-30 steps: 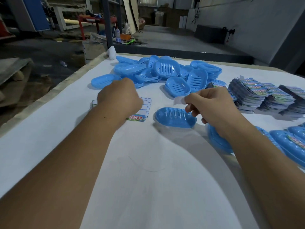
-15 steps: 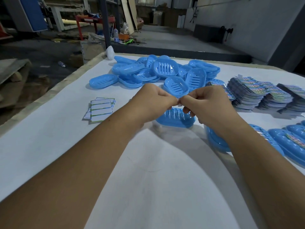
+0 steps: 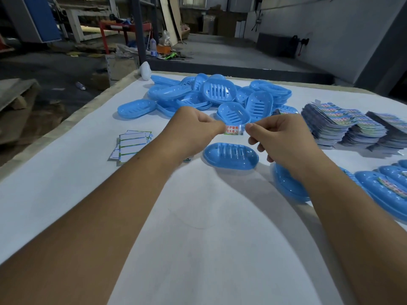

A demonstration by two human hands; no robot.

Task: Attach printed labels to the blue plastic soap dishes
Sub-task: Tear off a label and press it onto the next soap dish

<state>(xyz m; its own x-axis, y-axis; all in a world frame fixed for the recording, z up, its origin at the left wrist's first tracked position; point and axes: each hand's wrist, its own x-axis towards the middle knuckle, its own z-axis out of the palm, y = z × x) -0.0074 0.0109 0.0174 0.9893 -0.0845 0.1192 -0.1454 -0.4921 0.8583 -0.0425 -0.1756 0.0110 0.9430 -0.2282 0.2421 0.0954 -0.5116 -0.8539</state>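
Observation:
A small printed label [image 3: 234, 129] with red characters is stretched between my two hands above the table. My left hand [image 3: 193, 126] pinches its left end and my right hand [image 3: 279, 137] pinches its right end. Just below them a single blue soap dish [image 3: 230, 155] lies on the white table [image 3: 198, 227], slotted side up. A loose heap of blue soap dishes [image 3: 218, 93] sits further back. Under my right forearm lies a stack of blue dishes [image 3: 286, 183].
Stacks of printed label sheets [image 3: 343, 126] fill the right side. Labelled blue dishes [image 3: 383, 186] lie at the right edge. A few white backing papers [image 3: 132, 144] lie to the left. A white object [image 3: 145, 70] stands at the far corner. The table's left edge drops to a cluttered floor.
My left hand moved from the papers on the left to meet my right hand. The two hands then drew apart, and the label now shows stretched between them.

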